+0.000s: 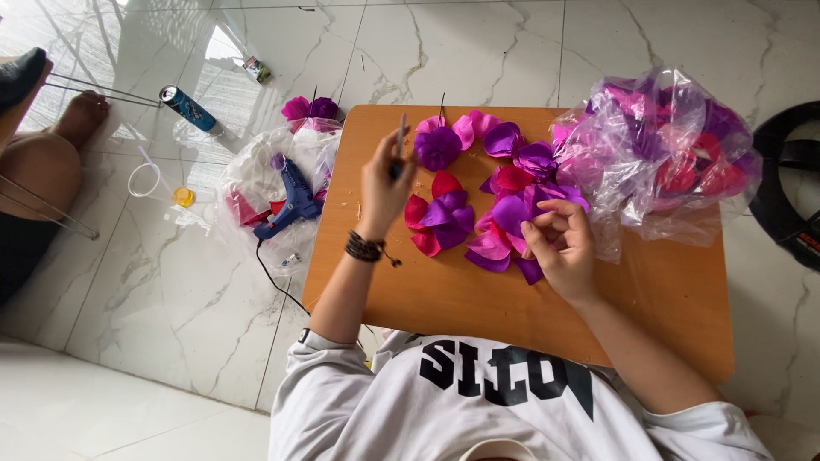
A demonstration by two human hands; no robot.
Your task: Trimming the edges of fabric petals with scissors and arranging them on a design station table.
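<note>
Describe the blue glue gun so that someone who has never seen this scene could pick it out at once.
Start at the orange wooden table and look just off its left edge to the crumpled clear plastic bag on the marble floor. The blue pistol-shaped glue gun lies on that bag. Unlike the soft pink and purple petals nearby, it is hard, blue, and trails a black cord.

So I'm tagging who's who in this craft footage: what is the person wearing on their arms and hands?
Both forearms are bare, with no gloves or rings visible. The left hand has a dark beaded bracelet at the wrist, with a short dangling cord. The right hand has nothing at its wrist. White short sleeves of a T-shirt with black lettering cover the upper arms.
</note>
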